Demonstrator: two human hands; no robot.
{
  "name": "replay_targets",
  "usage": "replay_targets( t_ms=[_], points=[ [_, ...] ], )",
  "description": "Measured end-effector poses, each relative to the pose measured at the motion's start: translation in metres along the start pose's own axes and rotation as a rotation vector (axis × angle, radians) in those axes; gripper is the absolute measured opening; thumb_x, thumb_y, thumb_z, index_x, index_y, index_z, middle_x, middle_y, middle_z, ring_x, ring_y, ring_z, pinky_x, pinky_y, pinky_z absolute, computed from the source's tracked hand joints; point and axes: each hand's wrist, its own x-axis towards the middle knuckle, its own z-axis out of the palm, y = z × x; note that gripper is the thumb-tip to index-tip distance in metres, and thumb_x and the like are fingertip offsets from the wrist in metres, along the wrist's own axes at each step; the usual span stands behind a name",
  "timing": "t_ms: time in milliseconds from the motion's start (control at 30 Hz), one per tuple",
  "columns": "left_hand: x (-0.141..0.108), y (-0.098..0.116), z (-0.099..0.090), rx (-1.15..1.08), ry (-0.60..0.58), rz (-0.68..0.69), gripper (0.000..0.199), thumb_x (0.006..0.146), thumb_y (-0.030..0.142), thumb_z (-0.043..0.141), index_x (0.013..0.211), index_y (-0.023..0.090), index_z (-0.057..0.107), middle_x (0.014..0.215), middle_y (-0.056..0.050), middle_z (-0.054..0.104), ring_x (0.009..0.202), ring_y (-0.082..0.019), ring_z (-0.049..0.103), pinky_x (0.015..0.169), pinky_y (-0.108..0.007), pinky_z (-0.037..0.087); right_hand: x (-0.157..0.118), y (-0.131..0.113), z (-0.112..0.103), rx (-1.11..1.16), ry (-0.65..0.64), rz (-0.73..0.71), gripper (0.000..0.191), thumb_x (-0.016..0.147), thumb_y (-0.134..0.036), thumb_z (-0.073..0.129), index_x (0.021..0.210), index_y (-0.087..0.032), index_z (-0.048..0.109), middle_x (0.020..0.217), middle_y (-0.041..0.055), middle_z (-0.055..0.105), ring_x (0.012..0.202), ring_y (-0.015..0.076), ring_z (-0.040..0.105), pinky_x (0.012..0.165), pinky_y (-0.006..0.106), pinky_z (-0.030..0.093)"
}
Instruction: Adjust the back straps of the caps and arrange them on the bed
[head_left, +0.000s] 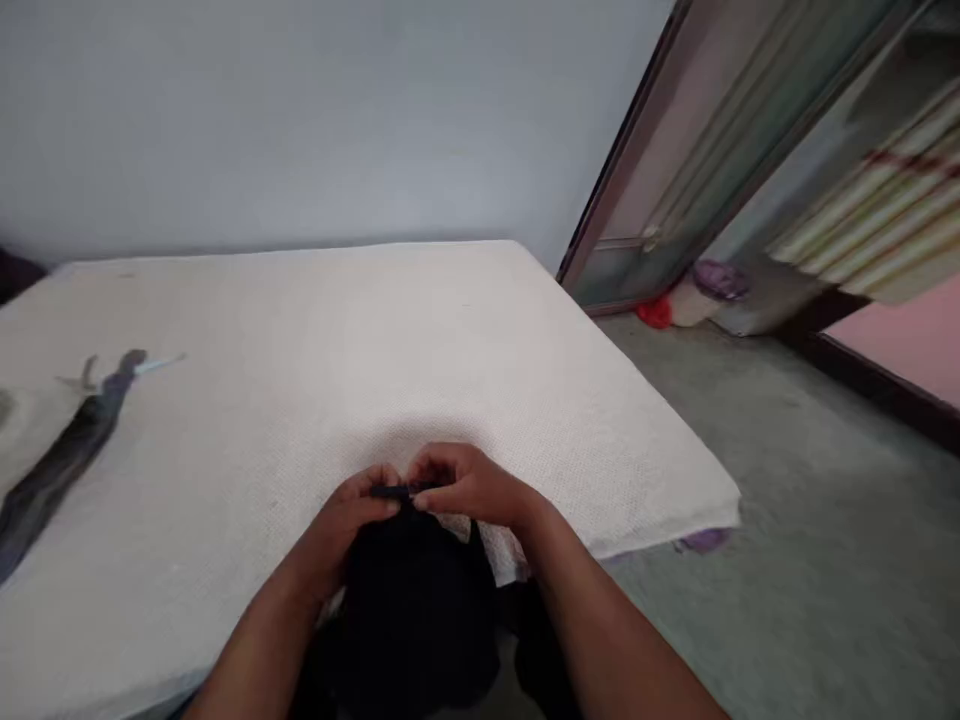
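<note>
Head view, the only one. From where I stand, both hands are at the near edge of a bed with a white textured cover [465, 330]. The left hand [351, 515] is nearly closed, thumb and fingers pinching the narrow edge of a dark cloth [420, 600]. The right hand [465, 488] is beside it, fingers curled, thumb and forefinger drawn together on the same edge. The cloth hangs below the hands, between the forearms, just off the bed's near side; where it ends and the person's own dark clothing begins, I cannot tell. What the fingertips grip in detail is too dark to make out.

Risks noted, as my judgement. Both holds are on a thin strip, so a slackened pinch could let the cloth slip towards the floor [675, 450]. Its weight appears to hang free, which would add to the pull. Dark on dark, a fold could be caught unnoticed, leaving the edge twisted. Fingertips set so close could also get in each other's way.

Well apart, to the left, a blurred dark grey item [67, 465] lies on the cover, out of the hands' way.
</note>
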Motion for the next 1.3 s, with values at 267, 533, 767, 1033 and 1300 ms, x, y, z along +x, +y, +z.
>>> replay_targets(
  t_ms=[267, 533, 767, 1033, 1300],
  points=[
    [-0.0052, 0.0083, 0.0099, 0.065, 0.012, 0.068, 0.030, 0.080, 0.042, 0.052, 0.065, 0.017, 0.056, 0.060, 0.001, 0.048, 0.055, -0.011, 0.040, 0.052, -0.021, 0.034, -0.0021, -0.0036, 0.0004, -0.025, -0.019, 0.017, 0.021, 0.072, -0.027, 0.069, 0.089, -0.018, 0.061, 0.077, -0.0008, 0.057, 0.071, 0.0112, 0.052, 0.069, 0.027, 0.042],
    [-0.0008, 0.0001, 0.0033, 0.074, 0.021, -0.011, 0.021, 0.075, 0.025, 0.061, 0.063, 0.018, 0.045, 0.050, 0.007, 0.039, 0.044, -0.007, 0.029, 0.043, -0.019, 0.022, -0.0009, -0.0030, 0.0009, -0.090, 0.001, 0.021, 0.019, 0.072, -0.025, 0.068, 0.089, -0.017, 0.062, 0.081, 0.0005, 0.060, 0.073, 0.0116, 0.053, 0.069, 0.027, 0.043],
    [0.0026, -0.0016, 0.0027, 0.109, 0.061, 0.019, 0.017, 0.073, 0.024, 0.060, 0.065, 0.018, 0.047, 0.051, 0.007, 0.041, 0.044, -0.007, 0.032, 0.044, -0.019, 0.024, 0.0000, -0.0002, 0.0010, -0.137, 0.002, 0.044, 0.021, 0.072, -0.025, 0.068, 0.090, -0.017, 0.062, 0.080, 0.0004, 0.060, 0.072, 0.0112, 0.053, 0.067, 0.026, 0.043],
    [0.0025, 0.0026, 0.0095, 0.210, 0.148, 0.008, 0.026, 0.073, 0.036, 0.067, 0.073, 0.018, 0.049, 0.057, 0.006, 0.050, 0.047, -0.007, 0.041, 0.045, -0.019, 0.029, 0.0013, 0.0023, 0.0035, -0.189, -0.001, 0.037, 0.018, 0.072, -0.024, 0.067, 0.088, -0.017, 0.062, 0.078, -0.0003, 0.059, 0.071, 0.0112, 0.053, 0.065, 0.025, 0.041],
    [0.0029, 0.0009, 0.0090, 0.161, 0.147, 0.005, 0.026, 0.069, 0.030, 0.072, 0.076, 0.020, 0.049, 0.058, 0.005, 0.057, 0.048, -0.007, 0.047, 0.046, -0.018, 0.033, 0.0019, 0.0030, 0.0043, -0.222, -0.004, 0.035, 0.018, 0.072, -0.027, 0.067, 0.086, -0.016, 0.062, 0.079, 0.0004, 0.060, 0.074, 0.0125, 0.054, 0.066, 0.026, 0.042]
  ],
)
